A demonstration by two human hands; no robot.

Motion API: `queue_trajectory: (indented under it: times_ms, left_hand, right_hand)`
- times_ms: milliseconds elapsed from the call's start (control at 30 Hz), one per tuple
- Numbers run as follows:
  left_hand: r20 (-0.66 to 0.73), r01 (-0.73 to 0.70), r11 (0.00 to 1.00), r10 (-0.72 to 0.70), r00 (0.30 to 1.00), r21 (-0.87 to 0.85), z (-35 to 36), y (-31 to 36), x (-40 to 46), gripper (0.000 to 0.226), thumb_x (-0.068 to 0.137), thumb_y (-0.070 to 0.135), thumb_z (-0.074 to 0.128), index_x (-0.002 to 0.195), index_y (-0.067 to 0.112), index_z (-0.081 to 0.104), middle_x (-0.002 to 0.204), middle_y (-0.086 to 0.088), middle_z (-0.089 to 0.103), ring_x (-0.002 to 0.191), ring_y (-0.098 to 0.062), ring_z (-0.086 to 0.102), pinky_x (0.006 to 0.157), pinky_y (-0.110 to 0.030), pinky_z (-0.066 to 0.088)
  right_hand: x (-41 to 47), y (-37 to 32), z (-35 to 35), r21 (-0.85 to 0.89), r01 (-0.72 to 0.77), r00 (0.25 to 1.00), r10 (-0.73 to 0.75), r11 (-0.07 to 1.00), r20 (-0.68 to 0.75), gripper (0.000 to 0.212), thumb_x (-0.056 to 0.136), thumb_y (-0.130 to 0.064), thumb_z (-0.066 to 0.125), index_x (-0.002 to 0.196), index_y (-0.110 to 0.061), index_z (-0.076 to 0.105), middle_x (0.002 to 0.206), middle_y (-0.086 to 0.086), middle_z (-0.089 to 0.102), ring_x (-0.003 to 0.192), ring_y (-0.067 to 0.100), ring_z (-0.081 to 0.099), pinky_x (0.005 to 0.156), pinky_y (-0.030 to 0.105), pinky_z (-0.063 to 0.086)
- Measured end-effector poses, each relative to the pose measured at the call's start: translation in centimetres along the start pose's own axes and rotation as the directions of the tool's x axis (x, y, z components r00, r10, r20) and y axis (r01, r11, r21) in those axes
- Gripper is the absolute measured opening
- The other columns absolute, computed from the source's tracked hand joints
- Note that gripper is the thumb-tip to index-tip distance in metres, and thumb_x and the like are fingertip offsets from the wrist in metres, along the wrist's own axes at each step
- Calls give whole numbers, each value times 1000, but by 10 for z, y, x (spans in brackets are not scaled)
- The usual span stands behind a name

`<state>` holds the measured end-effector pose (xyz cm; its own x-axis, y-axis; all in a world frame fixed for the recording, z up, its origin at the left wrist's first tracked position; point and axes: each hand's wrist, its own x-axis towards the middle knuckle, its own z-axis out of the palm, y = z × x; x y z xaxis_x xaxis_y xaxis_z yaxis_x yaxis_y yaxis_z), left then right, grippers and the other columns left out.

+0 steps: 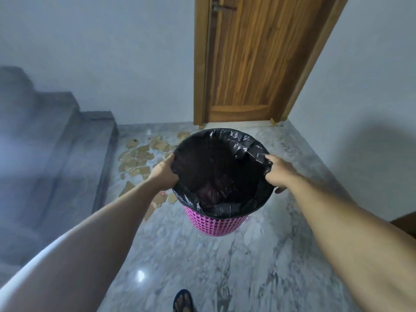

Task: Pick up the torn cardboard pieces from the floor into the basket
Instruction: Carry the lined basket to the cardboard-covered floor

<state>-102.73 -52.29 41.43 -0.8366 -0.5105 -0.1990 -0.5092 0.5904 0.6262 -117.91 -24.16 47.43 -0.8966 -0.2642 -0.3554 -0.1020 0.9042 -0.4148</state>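
A pink plastic lattice basket (216, 225) lined with a black bin bag (225, 136) hangs above the floor in the middle of the view. My left hand (164, 173) grips the basket's left rim over the liner. On the opposite side, my right hand (278, 172) holds the right rim. Several torn brown cardboard pieces (139, 158) lie scattered on the grey marble floor to the basket's left, running from near the wall down to a spot beside the basket. Something dark lies crumpled at the bottom of the bag.
Grey stone steps (67, 154) rise on the left, right beside the cardboard. A closed wooden door (254, 59) stands straight ahead in the white wall. A sandalled foot (183, 301) shows at the bottom edge. Marble floor (225, 266) spreads below the basket.
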Motion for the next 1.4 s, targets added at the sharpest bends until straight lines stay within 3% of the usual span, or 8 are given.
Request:
queue_trajectory:
  times_ms: [300,467,567,767,900,1000,1133,1400]
  left_hand:
    - [-97,307,948,-314,945,-80,-23,-98,47,77,75,4,58,144,24,30,121,-12,59,104,-35,57,79,-39,53]
    - [-157,470,873,-487,859,-134,-24,-149,49,64,73,11,63,132,21,39,113,-13,63,102,-36,59,79,-38,52]
    - [-185,571,796,-603,776,-202,-17,-176,47,65,73,5,56,134,16,37,115,-17,61,105,-38,59,77,-38,50]
    - [-258,686,670,-742,619,-283,0,-248,39,43,73,0,54,112,12,40,92,-14,60,94,-43,60,66,-40,49]
    - [-285,730,599,-800,528,-329,30,-309,27,50,72,4,60,118,10,42,109,-17,63,102,-39,59,79,-42,50]
    - [-284,763,530,-847,450,-372,57,-367,22,56,72,6,61,124,13,43,112,-18,63,103,-39,59,80,-37,48]
    - [-256,797,445,-894,368,-408,95,-426,18,62,74,7,65,131,16,41,114,-18,63,104,-39,58,80,-37,47]
    - [-375,792,423,-888,266,-441,174,-518,41,61,79,8,65,136,14,44,119,-18,62,109,-39,57,85,-39,46]
  right_hand:
    - [114,-102,86,-102,151,983,-138,983,125,82,85,-7,51,153,-30,14,92,8,57,66,23,58,48,28,52]
    - [162,-151,142,-148,242,951,-204,959,233,83,87,2,51,155,-10,4,143,19,44,109,37,59,71,35,55]
    - [194,-178,183,-118,321,917,-278,940,285,81,83,5,55,152,-7,14,144,20,41,121,41,51,90,48,54]
    - [222,-225,281,-28,464,813,-413,885,411,60,81,6,56,137,-4,36,138,18,46,116,39,54,92,51,54]
    - [232,-247,348,-51,570,749,-494,820,442,24,77,1,56,99,-10,56,98,13,66,87,35,67,71,44,60]
    - [238,-267,414,-84,629,698,-514,773,499,26,81,0,58,107,-4,60,105,15,67,96,33,66,72,31,53]
    - [248,-275,498,-70,681,640,-547,729,539,32,80,-3,58,112,-4,62,112,17,66,106,33,62,88,38,54]
    - [289,-258,637,-26,729,562,-577,684,593,14,82,1,57,95,-3,62,88,14,66,86,28,66,67,27,47]
